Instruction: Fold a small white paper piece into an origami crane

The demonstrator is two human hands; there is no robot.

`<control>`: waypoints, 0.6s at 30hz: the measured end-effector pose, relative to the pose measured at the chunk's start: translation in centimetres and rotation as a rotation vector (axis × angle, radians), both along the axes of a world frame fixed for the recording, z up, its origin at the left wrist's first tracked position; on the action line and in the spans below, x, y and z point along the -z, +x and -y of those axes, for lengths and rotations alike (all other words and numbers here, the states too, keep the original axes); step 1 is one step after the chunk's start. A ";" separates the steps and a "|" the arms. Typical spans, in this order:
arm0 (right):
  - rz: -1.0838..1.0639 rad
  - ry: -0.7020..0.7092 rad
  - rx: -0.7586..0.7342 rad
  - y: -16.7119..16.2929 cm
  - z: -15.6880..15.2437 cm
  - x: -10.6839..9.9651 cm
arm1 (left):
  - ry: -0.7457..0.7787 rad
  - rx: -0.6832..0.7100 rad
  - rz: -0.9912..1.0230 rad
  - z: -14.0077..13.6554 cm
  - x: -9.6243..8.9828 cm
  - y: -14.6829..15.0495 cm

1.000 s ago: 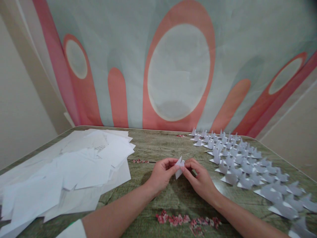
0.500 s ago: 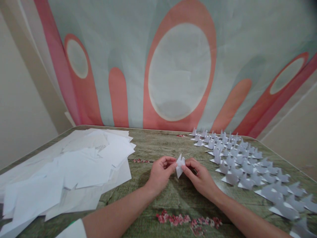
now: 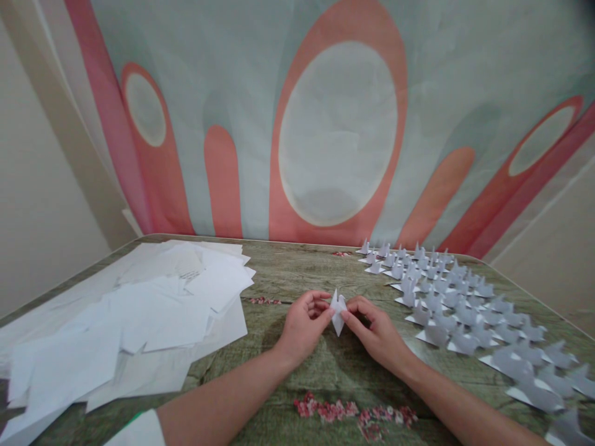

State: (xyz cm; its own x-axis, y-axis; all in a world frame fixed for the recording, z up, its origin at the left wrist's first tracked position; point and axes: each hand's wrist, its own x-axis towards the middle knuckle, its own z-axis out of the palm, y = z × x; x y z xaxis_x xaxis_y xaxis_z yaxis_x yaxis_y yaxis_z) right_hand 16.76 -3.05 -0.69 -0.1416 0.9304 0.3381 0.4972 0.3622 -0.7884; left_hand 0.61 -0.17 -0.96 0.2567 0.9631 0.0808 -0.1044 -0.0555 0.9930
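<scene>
A small white origami crane (image 3: 338, 314) is held between my two hands above the middle of the table, its narrow points facing up and down. My left hand (image 3: 304, 323) pinches its left side between thumb and fingers. On the other side, my right hand (image 3: 375, 325) grips it with thumb and index finger. Both hands are closed on the folded paper, and the fingertips cover part of its edges.
Loose white paper sheets (image 3: 162, 310) lie in an overlapping pile at the left. Rows of finished-looking folded paper cranes (image 3: 437, 334) stand along the right. The wood-patterned table (image 3: 260, 409) carries printed pink flowers (image 3: 325, 409). A patterned backdrop (image 3: 251, 74) hangs behind it.
The origami crane has tilted slightly between my fingers, its upper point shifting a little left. Both hands keep nearly the same place and grip.
</scene>
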 end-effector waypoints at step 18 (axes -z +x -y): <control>0.162 -0.048 -0.038 -0.3 0.2 0.5 | -0.003 -0.051 0.044 -0.3 -0.4 0.0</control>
State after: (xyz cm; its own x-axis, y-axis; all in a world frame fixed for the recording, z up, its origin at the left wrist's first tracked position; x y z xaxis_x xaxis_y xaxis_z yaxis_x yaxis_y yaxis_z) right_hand 16.49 -3.29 -1.15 -0.2262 0.9379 0.2630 0.6054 0.3469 -0.7164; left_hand 0.57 0.14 -0.56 0.2031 0.9752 0.0876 -0.1452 -0.0585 0.9877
